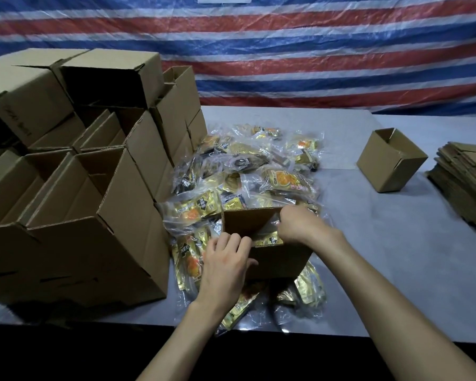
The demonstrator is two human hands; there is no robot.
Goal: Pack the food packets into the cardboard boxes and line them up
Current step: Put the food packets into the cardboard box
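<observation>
Nearest me, the left hand (226, 259) has its fingers curled over the near-left rim of a small open cardboard box (278, 262), steadying it. The right hand (297, 225) dips in at the box's right rim with its fingers bent down against clear wrapping. I cannot tell whether they pinch a packet or only press it. A gold food packet (267, 239) already lies inside.

The box sits on top of the loose pile of food packets (259, 171), which spreads around and beyond it on the table (396, 257). I judge that most of the packing is still left.

To the left, open cartons (94, 243) stand stacked, and I can't see what is in them. Far right stands one more open box (390, 163), with a stack of flattened cartons (462, 182) beside it.
</observation>
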